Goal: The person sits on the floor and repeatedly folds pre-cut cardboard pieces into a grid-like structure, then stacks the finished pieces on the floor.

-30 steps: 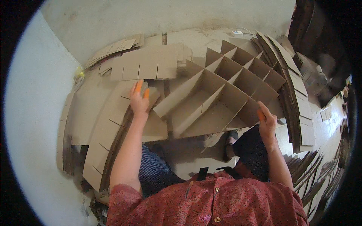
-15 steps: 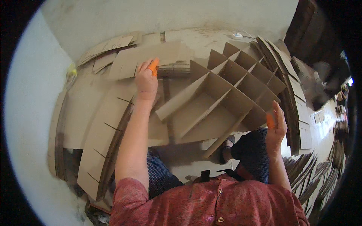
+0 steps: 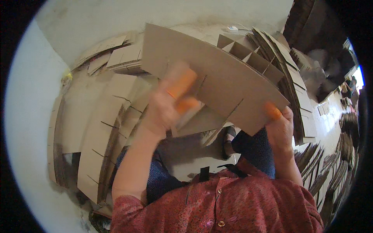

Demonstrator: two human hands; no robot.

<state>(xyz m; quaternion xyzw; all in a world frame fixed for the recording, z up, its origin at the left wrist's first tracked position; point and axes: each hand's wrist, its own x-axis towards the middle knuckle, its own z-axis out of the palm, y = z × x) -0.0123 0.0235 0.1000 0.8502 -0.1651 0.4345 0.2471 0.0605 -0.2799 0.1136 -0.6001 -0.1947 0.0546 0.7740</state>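
Note:
A long slotted cardboard strip point(image 3: 221, 73) is held up slantwise before me, its slots opening at the lower edge. My right hand point(image 3: 281, 126), with an orange finger cover, is closed on the strip's lower right end. In front of the strip's left half is my left hand point(image 3: 165, 103), orange covers on its fingers; motion smears it, so I cannot make out whether it grips. Behind the strip stands a cardboard divider grid point(image 3: 259, 63), mostly hidden; a few cells show above the strip and some panels below it.
Slotted cardboard strips lie stacked on my left point(image 3: 93, 155), in a far pile point(image 3: 126, 56) and in a tall stack point(image 3: 299, 89) on the right. More cardboard pieces point(image 3: 322, 174) stand at the lower right. A pale wall point(image 3: 27, 116) borders the left side.
The strip has come from the far pile toward me and right, now in front of the divider grid. My right hand, earlier apart beside the grid, has taken hold of the strip's right end.

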